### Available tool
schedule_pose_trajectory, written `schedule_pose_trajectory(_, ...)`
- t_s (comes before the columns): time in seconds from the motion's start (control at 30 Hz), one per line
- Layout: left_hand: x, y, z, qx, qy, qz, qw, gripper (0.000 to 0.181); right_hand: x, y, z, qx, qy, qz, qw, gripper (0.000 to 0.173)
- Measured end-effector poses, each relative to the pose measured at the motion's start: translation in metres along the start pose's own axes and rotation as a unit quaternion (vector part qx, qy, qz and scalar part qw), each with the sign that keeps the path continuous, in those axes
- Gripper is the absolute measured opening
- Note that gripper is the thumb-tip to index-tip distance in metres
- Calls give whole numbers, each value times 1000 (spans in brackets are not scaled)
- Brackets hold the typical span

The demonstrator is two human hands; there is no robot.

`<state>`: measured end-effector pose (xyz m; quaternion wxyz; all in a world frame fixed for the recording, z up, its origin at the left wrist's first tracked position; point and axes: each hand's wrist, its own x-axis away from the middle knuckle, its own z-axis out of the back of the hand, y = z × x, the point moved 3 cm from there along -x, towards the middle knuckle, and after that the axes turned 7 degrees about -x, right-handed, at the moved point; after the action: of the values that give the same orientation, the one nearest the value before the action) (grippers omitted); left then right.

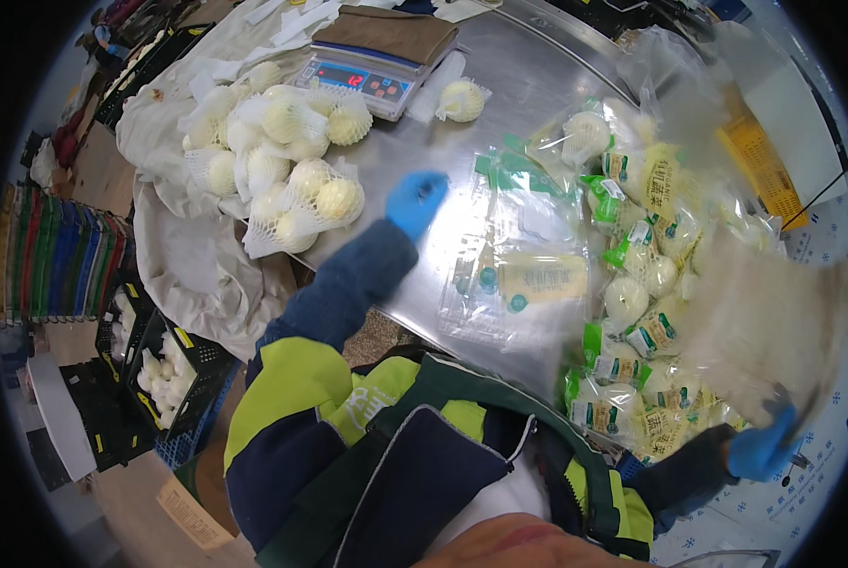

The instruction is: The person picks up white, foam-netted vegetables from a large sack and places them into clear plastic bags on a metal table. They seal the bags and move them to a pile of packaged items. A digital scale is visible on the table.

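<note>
My left hand [417, 204], in a blue glove, hovers over the steel table [417, 284] with its fingers curled in; nothing shows in it. To its left, round pale vegetables that look like peeled onions [282, 142] lie in white foam net sleeves. Right of the hand rests a stack of flat clear printed plastic bags [523, 263]. At the far right my right hand [763, 444], also gloved in blue, grips a beige sheet-like thing [765, 326], too motion-blurred to identify. Beside that thing sit several filled bags of the pale vegetables [626, 305] with green tops.
A digital scale [367, 78] bearing a folded brown cloth [385, 34] stands at the back. One netted vegetable [463, 99] lies beside it. White cloth [189, 248] drapes over the left side. Black crates [164, 376] of pale vegetables stand lower left; a yellow crate [765, 170] is at right.
</note>
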<state>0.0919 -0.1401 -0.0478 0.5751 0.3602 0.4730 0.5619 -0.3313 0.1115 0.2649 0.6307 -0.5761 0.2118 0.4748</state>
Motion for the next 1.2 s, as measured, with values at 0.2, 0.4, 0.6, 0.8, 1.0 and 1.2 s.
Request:
schedule_pose_trajectory(0.2,-199,11,1,-60,166,-160,971,27,168,26,-133,-171,-145,-171,959,38)
schedule_pose_trajectory(0.4,-245,-33,-82,-378,-126,-46,916,101,302,88,-157,-9,-348,-358,867,45)
schedule_pose_trajectory(0.6,-193,-26,-32,-13,-66,4,998,83,254,33,-190,27,-503,-282,817,45)
schedule_pose_trajectory(0.8,-9,126,-26,123,-255,-104,954,83,269,68,-195,-54,-475,-289,829,45)
schedule_pose_trajectory(1.0,82,71,-58,-247,-241,-94,934,83,260,46,-184,-23,-514,-249,821,52)
schedule_pose_trajectory(1.2,75,74,-23,-225,-7,-235,945,66,239,77,-217,-27,-517,-320,793,53)
